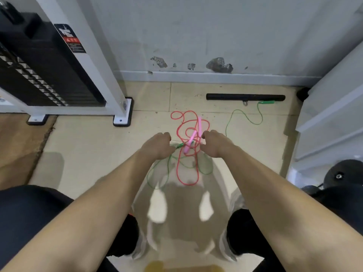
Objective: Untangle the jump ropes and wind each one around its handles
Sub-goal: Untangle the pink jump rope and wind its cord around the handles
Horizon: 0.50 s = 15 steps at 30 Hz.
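Observation:
A pink jump rope [177, 167] lies tangled with a green jump rope [157, 173] on the floor in front of me. Two pink handles [199, 124] sit blurred in the knot between my hands. One green handle [179, 145] pokes out beside my left hand [157, 144], whose curled fingers seem to pinch the green rope. The other green handle [267, 102] lies far right by a black bar. My right hand [216, 144] hovers with curled fingers at the knot's right edge; what it holds is hidden.
A black bar [245, 97] lies near the wall. A white gym machine frame [122, 114] with a black weight stack [39, 75] stands at the left. White steps [330, 118] and dark weights [341, 175] are at the right. My knees flank the floor below.

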Available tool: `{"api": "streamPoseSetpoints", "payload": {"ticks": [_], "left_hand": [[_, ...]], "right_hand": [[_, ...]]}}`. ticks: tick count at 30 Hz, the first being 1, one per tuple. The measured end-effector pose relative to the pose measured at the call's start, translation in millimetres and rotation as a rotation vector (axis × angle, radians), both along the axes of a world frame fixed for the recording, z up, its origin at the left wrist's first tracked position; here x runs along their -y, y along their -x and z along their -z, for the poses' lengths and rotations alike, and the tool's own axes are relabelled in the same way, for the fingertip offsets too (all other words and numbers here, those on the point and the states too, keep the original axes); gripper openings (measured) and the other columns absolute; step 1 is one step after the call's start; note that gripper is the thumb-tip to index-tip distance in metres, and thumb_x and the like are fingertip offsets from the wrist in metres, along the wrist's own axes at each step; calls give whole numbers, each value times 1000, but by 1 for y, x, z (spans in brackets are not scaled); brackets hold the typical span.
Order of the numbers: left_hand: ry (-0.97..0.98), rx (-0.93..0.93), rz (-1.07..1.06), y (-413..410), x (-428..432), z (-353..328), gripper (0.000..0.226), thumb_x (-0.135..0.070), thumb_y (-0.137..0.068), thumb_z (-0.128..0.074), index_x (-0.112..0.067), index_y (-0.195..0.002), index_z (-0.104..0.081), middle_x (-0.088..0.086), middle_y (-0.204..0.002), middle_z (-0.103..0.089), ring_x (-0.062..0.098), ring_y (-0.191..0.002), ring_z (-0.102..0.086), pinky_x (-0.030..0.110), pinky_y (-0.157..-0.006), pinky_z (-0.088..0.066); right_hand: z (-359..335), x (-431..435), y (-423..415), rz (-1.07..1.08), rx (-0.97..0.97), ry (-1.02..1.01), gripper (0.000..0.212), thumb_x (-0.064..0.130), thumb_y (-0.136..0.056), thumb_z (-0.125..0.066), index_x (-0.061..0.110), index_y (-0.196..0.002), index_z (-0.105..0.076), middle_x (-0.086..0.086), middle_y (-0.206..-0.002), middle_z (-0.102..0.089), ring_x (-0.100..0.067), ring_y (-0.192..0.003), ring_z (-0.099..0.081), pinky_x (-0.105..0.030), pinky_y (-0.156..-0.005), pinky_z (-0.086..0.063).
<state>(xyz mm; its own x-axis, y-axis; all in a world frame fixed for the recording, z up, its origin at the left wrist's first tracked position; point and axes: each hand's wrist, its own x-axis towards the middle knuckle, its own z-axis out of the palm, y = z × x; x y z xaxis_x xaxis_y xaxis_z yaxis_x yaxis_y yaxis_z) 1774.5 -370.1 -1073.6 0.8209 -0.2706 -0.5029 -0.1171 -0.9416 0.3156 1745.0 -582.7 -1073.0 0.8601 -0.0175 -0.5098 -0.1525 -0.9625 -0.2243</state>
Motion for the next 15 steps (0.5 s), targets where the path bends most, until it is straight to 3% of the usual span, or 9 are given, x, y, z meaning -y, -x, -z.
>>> {"api": "streamPoseSetpoints", "payload": {"ticks": [2, 4, 6, 11, 15], "left_hand": [[-1, -47, 15, -5, 4, 29, 49, -33, -95, -57, -7, -135, -50, 14, -129, -54, 31, -111, -56, 33, -67, -49], [-6, -103, 11, -14, 8, 57, 47, -33, -94, -57, -9, -134, -50, 12, -128, -56, 28, -111, -56, 37, -85, -50], [-7, -165, -10, -24, 13, 83, 47, -35, -94, -56, -13, -134, -49, 8, -125, -55, 26, -108, -56, 39, -92, -49], [90, -180, -26, -60, 37, 138, 38, -36, -97, -55, -12, -126, -56, 6, -117, -62, 24, -103, -57, 34, -85, -47], [183, -151, -128, -90, 64, 183, 31, -27, -93, -61, -10, -119, -61, 6, -111, -66, 26, -103, -62, 40, -89, -52]], "right_hand": [[30, 3, -4, 0, -47, -10, 53, 29, -98, -51, 17, -148, -40, -13, -137, -48, -33, -122, -53, -40, -95, -47], [59, 7, -12, 18, -93, -34, 56, 29, -98, -52, 16, -150, -37, -14, -138, -48, -34, -125, -52, -41, -97, -47], [86, 13, -24, 51, -127, -64, 55, 31, -97, -54, 16, -148, -39, -14, -140, -47, -35, -128, -50, -42, -101, -45], [152, 30, -66, 155, -148, -116, 46, 31, -99, -50, 12, -141, -46, -15, -134, -53, -35, -120, -56, -42, -96, -48], [203, 42, -104, 260, -128, -175, 49, 29, -95, -52, 10, -140, -47, -14, -135, -50, -35, -117, -58, -45, -96, -50]]}}
